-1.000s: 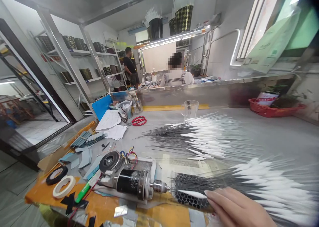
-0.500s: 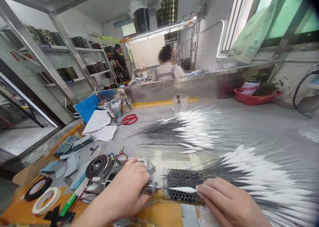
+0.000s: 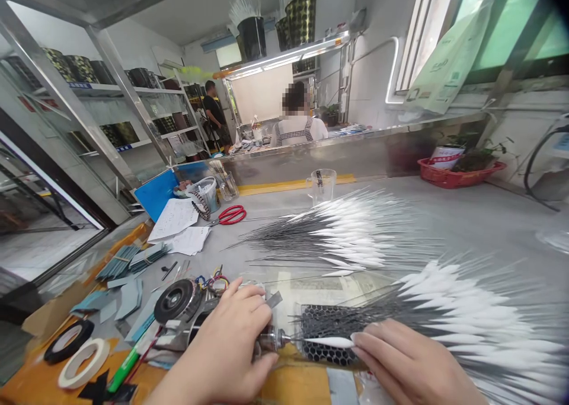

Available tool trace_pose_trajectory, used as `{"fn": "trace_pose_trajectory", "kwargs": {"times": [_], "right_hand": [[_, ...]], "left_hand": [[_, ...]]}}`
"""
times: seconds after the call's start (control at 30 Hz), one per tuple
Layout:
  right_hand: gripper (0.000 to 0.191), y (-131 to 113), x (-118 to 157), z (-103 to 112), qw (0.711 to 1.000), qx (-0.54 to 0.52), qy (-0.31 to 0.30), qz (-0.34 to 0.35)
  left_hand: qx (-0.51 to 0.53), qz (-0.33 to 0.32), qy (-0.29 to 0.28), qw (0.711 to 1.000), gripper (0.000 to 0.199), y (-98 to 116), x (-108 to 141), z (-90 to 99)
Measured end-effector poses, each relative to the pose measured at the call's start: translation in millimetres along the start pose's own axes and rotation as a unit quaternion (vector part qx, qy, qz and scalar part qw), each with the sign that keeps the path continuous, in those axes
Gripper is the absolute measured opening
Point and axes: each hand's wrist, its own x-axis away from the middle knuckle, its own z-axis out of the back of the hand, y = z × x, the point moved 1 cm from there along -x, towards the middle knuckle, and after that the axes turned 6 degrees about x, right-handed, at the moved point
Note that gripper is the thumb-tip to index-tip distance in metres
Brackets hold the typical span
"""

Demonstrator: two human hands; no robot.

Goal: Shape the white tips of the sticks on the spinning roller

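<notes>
Right hand point(image 3: 400, 357): fingertips closed on the blunt end of a white spindle point(image 3: 331, 341), smooth, matte and tapered. The spindle lies near level above a black honeycomb pad point(image 3: 322, 354), its thin dark stem directed at the metal chuck point(image 3: 276, 338); whether the stem is seated cannot be determined.

Left hand point(image 3: 237, 328): laid palm down over the black cylindrical motor point(image 3: 195, 329), fingers bent, thumb apart and near the chuck. It covers most of the motor; firmness of grasp cannot be told.

Dark, wiry stems from the near bundle point(image 3: 480, 316) of white spindles lie across the pad's upper part, obstructing its cells. A far bundle point(image 3: 351, 239) fans over the grey counter point(image 3: 453, 224), with a clear glass mug point(image 3: 323, 187) behind it.

Left side, crowded: ridged black wheel point(image 3: 175, 301) beside the motor, coloured wires point(image 3: 216, 281), green marker point(image 3: 125, 369), black tape roll point(image 3: 69, 341) and cream tape roll point(image 3: 83, 363), blue-grey strips point(image 3: 118, 262), creased papers point(image 3: 174, 218), red-handled scissors point(image 3: 232, 214). Right rear: red plastic basket point(image 3: 462, 175) containing plants.
</notes>
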Motion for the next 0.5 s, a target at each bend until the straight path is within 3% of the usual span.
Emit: {"fn": "trace_pose_trajectory", "kwargs": {"times": [0.17, 0.37, 0.5], "right_hand": [[0.023, -5.6, -9.0, 0.6, 0.999, 0.036, 0.016, 0.034], [0.04, -20.0, -29.9, 2.3, 0.994, 0.063, 0.072, 0.056], [0.029, -37.8, -48.0, -10.5, 0.998, 0.037, 0.012, 0.041]], "left_hand": [[-0.012, -0.027, -0.028, 0.999, 0.014, 2.3, -2.2, 4.2], [-0.007, -0.029, 0.019, 0.999, 0.02, -3.8, -0.3, -2.8], [-0.017, -0.034, 0.024, 0.999, 0.025, -2.5, -2.7, -3.2]]}}
